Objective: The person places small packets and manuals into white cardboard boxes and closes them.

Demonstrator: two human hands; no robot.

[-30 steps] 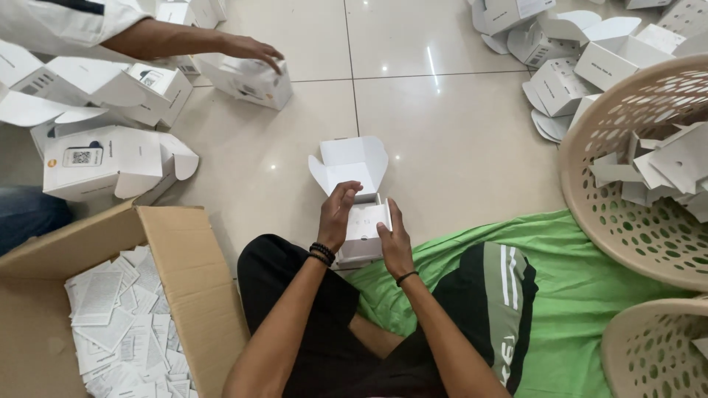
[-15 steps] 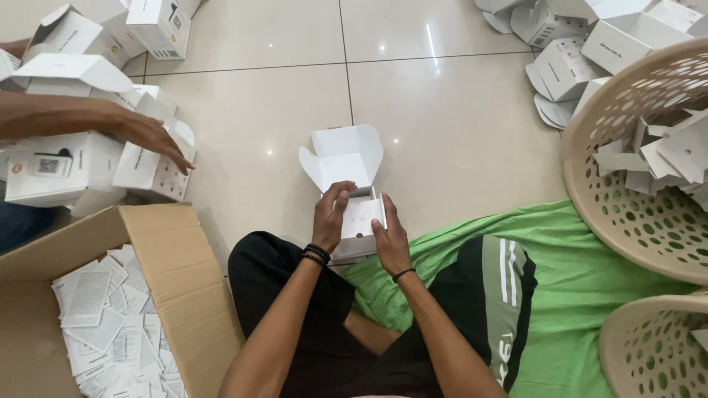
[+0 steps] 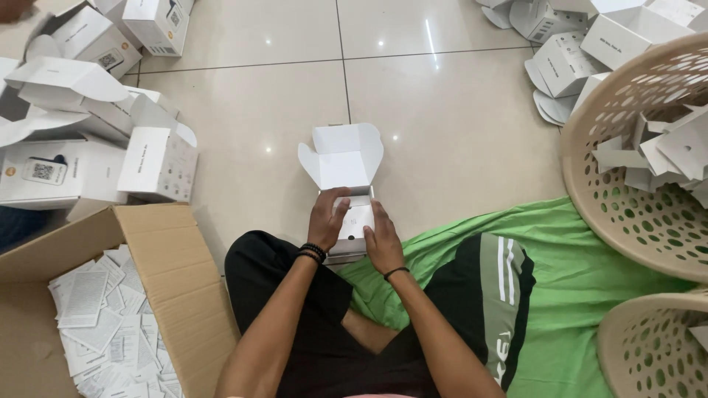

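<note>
Gone from the left is the co-worker's arm that lay across the white cartons [image 3: 81, 158] half a second ago; the hands and box are placed as before. Smooth, glossy cream tiles form the floor [image 3: 442, 103]. A brown corrugated carton [image 3: 155, 243], filled with printed paper leaflets [image 3: 96, 324], is seen at lower left. A beige plastic basket [image 3: 605, 184], round and perforated, is filled with white card pieces at right, and a second basket [image 3: 649, 354] is seen below it. A green cloth [image 3: 582, 273] is spread beside the lap. The small white card box [image 3: 346, 191], lid flaps raised and rounded, is set on the floor just ahead of the knees. It is gripped between the hands: the left hand [image 3: 328, 217] is curled on its left side, fingers over the insert, and the right hand [image 3: 382, 237] is pressed to its right side
</note>
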